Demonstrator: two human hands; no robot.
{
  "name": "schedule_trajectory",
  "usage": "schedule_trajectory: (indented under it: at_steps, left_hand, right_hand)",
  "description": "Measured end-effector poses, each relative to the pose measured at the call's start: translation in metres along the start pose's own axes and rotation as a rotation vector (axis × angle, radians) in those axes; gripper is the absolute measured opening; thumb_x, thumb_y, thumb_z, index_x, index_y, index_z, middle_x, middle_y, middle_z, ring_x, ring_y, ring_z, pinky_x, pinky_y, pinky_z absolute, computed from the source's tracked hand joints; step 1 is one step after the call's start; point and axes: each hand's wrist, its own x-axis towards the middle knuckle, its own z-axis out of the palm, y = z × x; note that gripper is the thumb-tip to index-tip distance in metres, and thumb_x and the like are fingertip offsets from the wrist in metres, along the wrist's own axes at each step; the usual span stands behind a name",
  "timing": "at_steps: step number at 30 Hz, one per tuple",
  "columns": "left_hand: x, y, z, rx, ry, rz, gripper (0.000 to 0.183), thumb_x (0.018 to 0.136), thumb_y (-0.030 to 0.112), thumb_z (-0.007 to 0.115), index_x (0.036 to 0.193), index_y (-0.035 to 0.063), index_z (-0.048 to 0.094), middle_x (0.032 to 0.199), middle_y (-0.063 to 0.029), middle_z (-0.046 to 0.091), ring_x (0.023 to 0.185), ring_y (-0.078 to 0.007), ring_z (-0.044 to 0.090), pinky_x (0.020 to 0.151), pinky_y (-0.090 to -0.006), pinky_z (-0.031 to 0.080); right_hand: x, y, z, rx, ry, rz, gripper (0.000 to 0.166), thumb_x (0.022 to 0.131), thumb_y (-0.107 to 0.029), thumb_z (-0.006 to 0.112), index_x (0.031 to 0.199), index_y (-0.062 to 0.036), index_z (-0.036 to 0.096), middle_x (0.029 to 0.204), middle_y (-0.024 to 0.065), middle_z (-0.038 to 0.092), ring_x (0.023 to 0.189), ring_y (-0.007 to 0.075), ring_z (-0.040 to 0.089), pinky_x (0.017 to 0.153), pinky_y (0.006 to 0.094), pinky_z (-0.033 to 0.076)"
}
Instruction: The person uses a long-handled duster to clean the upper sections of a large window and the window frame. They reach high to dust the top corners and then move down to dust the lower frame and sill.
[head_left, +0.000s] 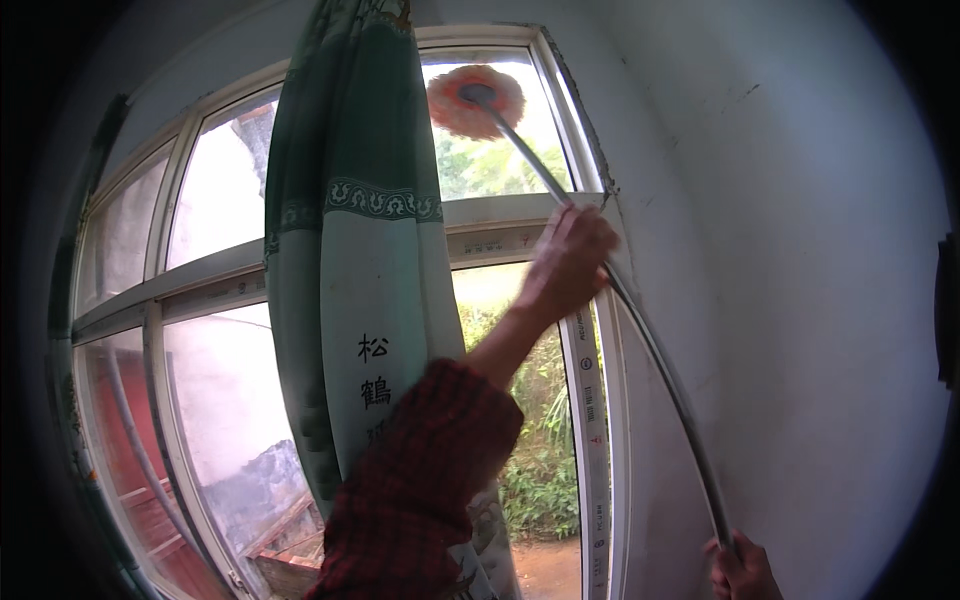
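Note:
A round mop head with orange-pink fibres (504, 114) is up against the upper right window pane (510, 169), or just in front of it; which of the two I cannot tell. From its grey hub a long metal pole (667, 375) runs down to the right, looking bent by the lens. Partway along the pole, my left hand (571, 259) grips it, slightly blurred, its arm in a rolled dark red plaid sleeve. Low at the right, my right hand (742, 570) is wrapped around the pole's lower part.
A green and white curtain (375, 277) bearing writing hangs bunched left of the pole. White window frames (210, 271) surround the panes. A white wall (780, 262) stands close on the right, and a dark object (948, 311) shows at the far right edge. Greenery (536, 450) lies outside.

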Motion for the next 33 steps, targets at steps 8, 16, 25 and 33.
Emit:
schedule_trajectory:
  at_steps: [8,16,25,33]
  left_hand:
    - [-0.032,-0.124,-0.073,0.220,0.211,-0.096,0.021,0.063,0.000,0.060,0.081,0.0080,0.051,0.096,-0.0117,0.055,0.108,-0.0332,0.048,0.094,-0.0412,0.037]
    - [-0.050,-0.093,-0.079,0.375,0.356,-0.192,0.021,0.070,0.009,0.064,0.088,0.0074,0.052,0.100,-0.0107,0.056,0.114,-0.0358,0.043,0.097,-0.0471,0.033]
    - [0.030,-0.091,0.002,0.120,0.115,-0.175,0.023,0.068,0.015,0.072,0.078,0.0049,0.055,0.090,-0.0112,0.057,0.105,-0.0309,0.046,0.105,-0.0430,0.028]
    - [0.046,-0.008,0.086,-0.052,-0.097,-0.190,0.023,0.074,0.016,0.067,0.093,0.0070,0.057,0.117,-0.0089,0.051,0.128,-0.0307,0.028,0.110,-0.0417,0.019]
  right_hand:
    - [0.079,-0.088,0.058,-0.098,-0.231,-0.073,0.029,0.091,-0.031,0.050,0.083,-0.0035,0.046,0.053,0.0037,0.035,0.048,0.0106,0.037,0.046,0.0322,0.035]
    - [0.109,-0.087,0.042,-0.442,-0.097,-0.367,0.033,0.090,-0.035,0.051,0.084,-0.0026,0.050,0.053,0.0105,0.038,0.050,0.0149,0.034,0.049,0.0339,0.035]
    - [0.134,-0.077,0.027,-0.120,0.019,-0.265,0.031,0.091,-0.033,0.049,0.079,-0.0051,0.045,0.053,-0.0004,0.041,0.047,0.0069,0.038,0.043,0.0247,0.034]
    - [0.100,-0.006,0.014,0.112,0.146,-0.077,0.026,0.092,-0.028,0.046,0.081,-0.0053,0.046,0.053,-0.0012,0.039,0.041,0.0057,0.036,0.037,0.0222,0.030]
